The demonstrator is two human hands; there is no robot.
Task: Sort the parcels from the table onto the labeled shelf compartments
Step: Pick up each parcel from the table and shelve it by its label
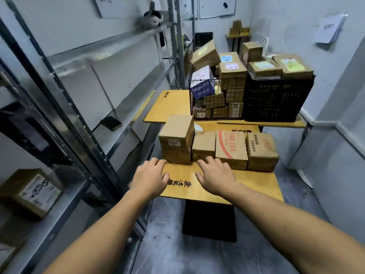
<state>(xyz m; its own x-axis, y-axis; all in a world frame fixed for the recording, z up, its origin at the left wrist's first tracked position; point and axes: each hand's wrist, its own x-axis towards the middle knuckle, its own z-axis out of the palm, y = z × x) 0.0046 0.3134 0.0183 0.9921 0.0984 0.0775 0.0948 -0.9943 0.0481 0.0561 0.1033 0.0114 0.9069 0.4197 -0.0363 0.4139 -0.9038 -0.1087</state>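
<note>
Judging by the pose, I am at the reach before a pick: both hands are empty, nothing grasped. The left hand [150, 175] and the right hand [215, 175] hang palm-down over the near counter [246, 184], fingers loosely spread and a little curled, thumbs turned toward each other, forearms stretched forward and converging. Whether the fingertips touch the wood I cannot tell.

The parcels sit in a row toward the counter's far edge, just beyond the fingers. At the left is a two-high stack, its top parcel [176, 132] bearing a small label on the near face. Next come a plain parcel [203, 144], a red-printed parcel [231, 147] and a right-end parcel [261, 148].

To do this well I would take the top parcel first, one palm on each side face. I would lift it straight up so the one beneath does not shift, then read its label before turning left to the shelf [110, 48], where a shelved parcel [33, 192] already lies on a lower level.
</note>
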